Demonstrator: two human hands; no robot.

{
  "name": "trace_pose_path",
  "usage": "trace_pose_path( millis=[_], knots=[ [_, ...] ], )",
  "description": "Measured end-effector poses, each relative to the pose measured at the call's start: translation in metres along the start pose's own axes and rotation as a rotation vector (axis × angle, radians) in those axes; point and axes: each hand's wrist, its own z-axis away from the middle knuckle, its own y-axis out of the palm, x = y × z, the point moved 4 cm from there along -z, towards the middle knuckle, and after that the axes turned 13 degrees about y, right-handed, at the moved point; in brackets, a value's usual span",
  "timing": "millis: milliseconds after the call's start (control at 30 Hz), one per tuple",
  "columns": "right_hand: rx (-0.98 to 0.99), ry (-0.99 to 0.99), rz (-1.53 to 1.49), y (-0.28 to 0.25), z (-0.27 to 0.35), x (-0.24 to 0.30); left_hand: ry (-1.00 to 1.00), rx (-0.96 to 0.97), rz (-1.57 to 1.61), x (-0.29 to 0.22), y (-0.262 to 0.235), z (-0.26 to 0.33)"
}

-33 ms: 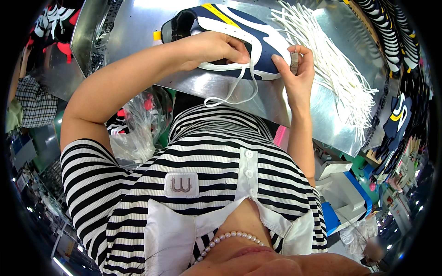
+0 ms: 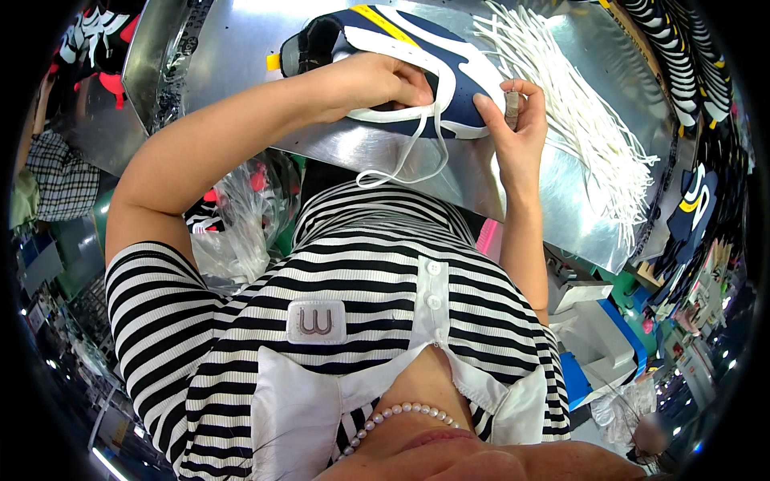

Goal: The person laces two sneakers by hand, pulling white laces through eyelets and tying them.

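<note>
Navy-and-white sports shoe [image 2: 417,48] lies at upper centre on my shiny metal bench [image 2: 233,56]. My left hand [image 2: 377,80] pinches its white lace [image 2: 409,156]; my right hand [image 2: 513,128] grips a small grey block [image 2: 512,108]. Loose white laces [image 2: 577,104] crowd the upper right.

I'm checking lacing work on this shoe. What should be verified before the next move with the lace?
1. Left hand steadying the shoe: ok, it rests on the shoe's side.
2. Right hand gripping a small object at the shoe's edge: ok; what it is, cannot tell.
3. Lace free: ok, it hangs in a loop over the table edge.
4. Lace threaded through an eyelet: cannot tell.
5. Spare laces within reach: ok, piled right of the shoe.
</note>
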Motion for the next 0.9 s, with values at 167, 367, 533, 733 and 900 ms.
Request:
trace_pose_path(
  millis=[167,367,533,733,900],
  knots=[
    [-0.096,0.133,-0.180,-0.005,0.002,-0.004,0.421,-0.312,-0.440,0.005,-0.014,-0.010],
    [0.043,0.130,0.033,-0.010,-0.001,-0.003,0.406,-0.184,-0.362,-0.008,-0.005,-0.013],
    [0.053,0.014,-0.064,-0.010,0.002,-0.005,0.419,-0.273,-0.494,-0.013,-0.011,-0.005],
    [-0.062,-0.062,-0.319,-0.006,0.009,-0.012,0.880,-0.614,-1.212,-0.049,-0.041,0.059],
    [-0.072,-0.044,-0.361,-0.028,0.008,-0.007,0.486,-1.163,-1.030,-0.009,-0.207,0.177]
  ],
)
